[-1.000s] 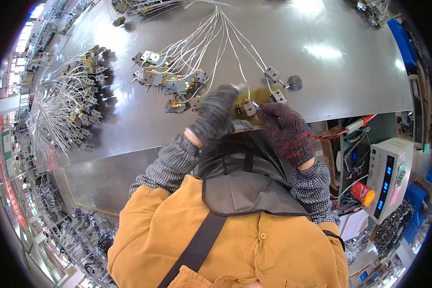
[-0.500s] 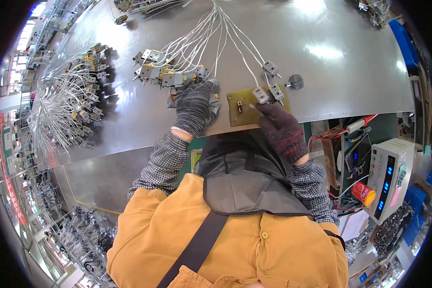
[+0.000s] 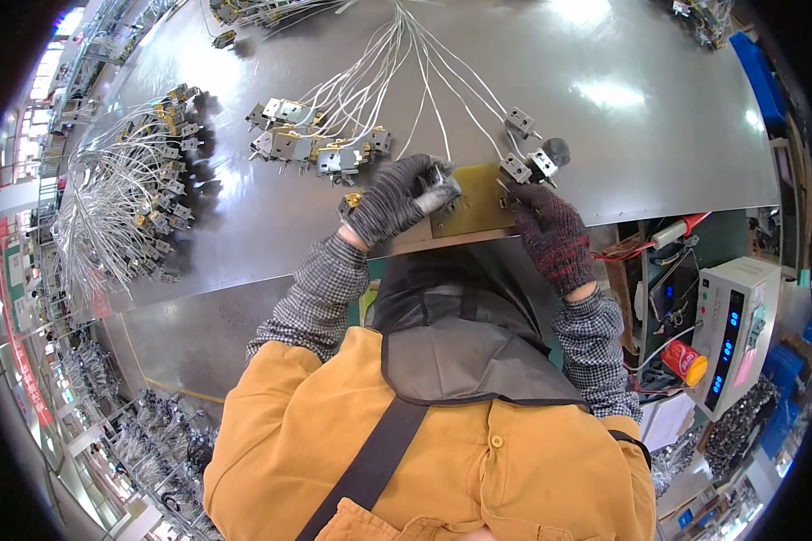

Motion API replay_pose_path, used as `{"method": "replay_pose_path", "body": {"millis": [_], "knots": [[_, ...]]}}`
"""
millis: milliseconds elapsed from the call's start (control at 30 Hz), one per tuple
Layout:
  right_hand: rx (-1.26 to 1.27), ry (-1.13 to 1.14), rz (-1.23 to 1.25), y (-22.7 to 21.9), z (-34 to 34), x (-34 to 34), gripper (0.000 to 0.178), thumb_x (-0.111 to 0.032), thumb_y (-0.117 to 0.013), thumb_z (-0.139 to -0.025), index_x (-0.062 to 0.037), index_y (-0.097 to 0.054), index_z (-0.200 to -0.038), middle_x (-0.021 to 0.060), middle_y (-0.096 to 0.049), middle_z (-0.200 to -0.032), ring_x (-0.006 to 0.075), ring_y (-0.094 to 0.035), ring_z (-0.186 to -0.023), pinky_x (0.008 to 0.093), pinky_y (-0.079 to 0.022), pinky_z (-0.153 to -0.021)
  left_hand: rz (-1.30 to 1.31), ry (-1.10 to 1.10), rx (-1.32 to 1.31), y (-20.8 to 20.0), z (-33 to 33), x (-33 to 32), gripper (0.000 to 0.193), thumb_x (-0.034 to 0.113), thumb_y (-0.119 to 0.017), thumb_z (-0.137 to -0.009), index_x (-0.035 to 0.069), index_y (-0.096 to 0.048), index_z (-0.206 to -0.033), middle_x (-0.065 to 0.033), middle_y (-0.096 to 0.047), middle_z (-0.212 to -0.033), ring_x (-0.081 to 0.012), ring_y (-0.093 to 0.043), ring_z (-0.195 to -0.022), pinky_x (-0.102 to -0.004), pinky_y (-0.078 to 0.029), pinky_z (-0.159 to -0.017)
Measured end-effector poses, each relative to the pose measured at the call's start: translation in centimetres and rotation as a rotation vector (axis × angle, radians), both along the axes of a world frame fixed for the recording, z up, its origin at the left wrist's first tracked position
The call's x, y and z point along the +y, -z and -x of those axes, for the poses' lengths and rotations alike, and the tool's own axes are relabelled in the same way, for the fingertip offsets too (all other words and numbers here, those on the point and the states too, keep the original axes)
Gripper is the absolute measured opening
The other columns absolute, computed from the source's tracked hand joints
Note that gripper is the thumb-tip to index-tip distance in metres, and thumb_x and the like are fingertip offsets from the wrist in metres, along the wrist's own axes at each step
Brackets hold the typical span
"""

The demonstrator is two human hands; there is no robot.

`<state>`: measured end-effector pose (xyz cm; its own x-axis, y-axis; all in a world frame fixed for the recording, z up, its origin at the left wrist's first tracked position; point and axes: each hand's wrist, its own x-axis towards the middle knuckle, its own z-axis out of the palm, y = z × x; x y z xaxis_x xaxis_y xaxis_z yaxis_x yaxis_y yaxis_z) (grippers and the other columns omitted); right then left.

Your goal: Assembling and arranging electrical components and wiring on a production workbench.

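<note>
Grey-gloved in the head view, the left hand (image 3: pixel 399 197) pinches a white-wired metal block (image 3: pixel 443 170) at the amber board's (image 3: pixel 480 206) nine-o'clock edge, the right hand (image 3: pixel 550 233), grip unclear, beside three seemingly finished blocks (image 3: pixel 516 169) at one o'clock, the larger cluster (image 3: pixel 337 160) remaining at eleven.

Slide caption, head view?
Grey-gloved left hand and dark-red-gloved right hand at a rectangular yellowish plate, amid small grey metal boxes on thin white wires.
</note>
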<state>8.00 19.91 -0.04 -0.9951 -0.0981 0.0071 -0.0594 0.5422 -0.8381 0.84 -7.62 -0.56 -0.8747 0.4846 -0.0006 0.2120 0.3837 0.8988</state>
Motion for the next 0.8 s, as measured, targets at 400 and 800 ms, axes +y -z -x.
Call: {"method": "replay_pose_path", "body": {"millis": [400, 800], "knots": [[0.048, -0.060, -0.023, -3.1, -1.2, -1.7, 0.021, -0.011, -0.069, -0.097, -0.0039, -0.073, -0.116, 0.0181, -0.074, -0.102, 0.0359, -0.074, -0.092, 0.0413, -0.058, -0.081, 0.410, 0.036, 0.337, -0.5, -1.5, 3.2, 0.054, 0.035, -0.089, -0.078, 0.004, -0.067, -0.117, -0.0205, -0.067, -0.103, -0.0391, -0.070, -0.094, -0.0464, -0.056, -0.085], [0.201, -0.180, -0.419, -4.3, -0.2, -2.6, 0.021, -0.013, -0.065, -0.091, -0.0095, -0.071, -0.111, 0.0164, -0.072, -0.098, 0.0362, -0.072, -0.092, 0.0470, -0.059, -0.079, 0.412, 0.030, 0.274, 0.3, -1.8, 4.4, 0.060, 0.032, -0.092, -0.070, 0.005, -0.066, -0.116, -0.0197, -0.066, -0.108, -0.0401, -0.068, -0.103, -0.0480, -0.055, -0.087]]}}
